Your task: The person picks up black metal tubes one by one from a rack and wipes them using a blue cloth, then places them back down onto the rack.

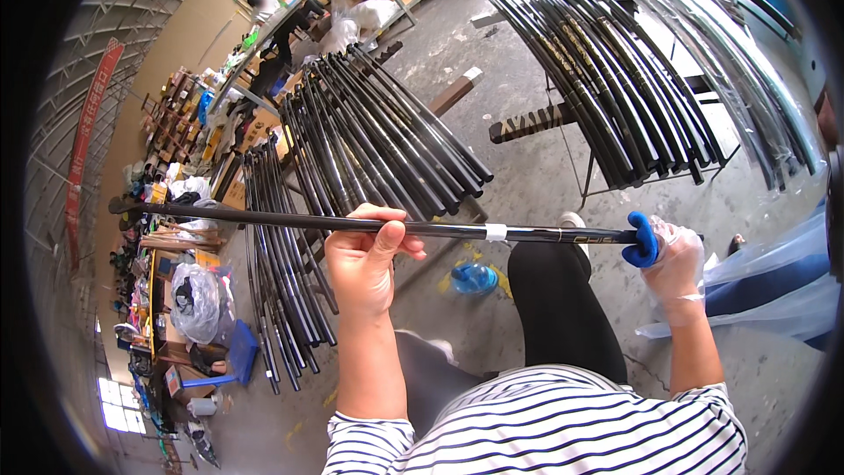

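I hold one long black pole [448, 230] sideways in front of me. My bare left hand [367, 255] pinches it between thumb and fingers. My right hand [675, 259], in a clear plastic glove, is wrapped around a blue pad [644, 242] near the pole's right end. If my left pinch is too loose, the pole could slip and fall. Grit in the pad might scratch the shiny black. The left end sticks out far — a quick turn could bump the rows of black poles [374, 136].
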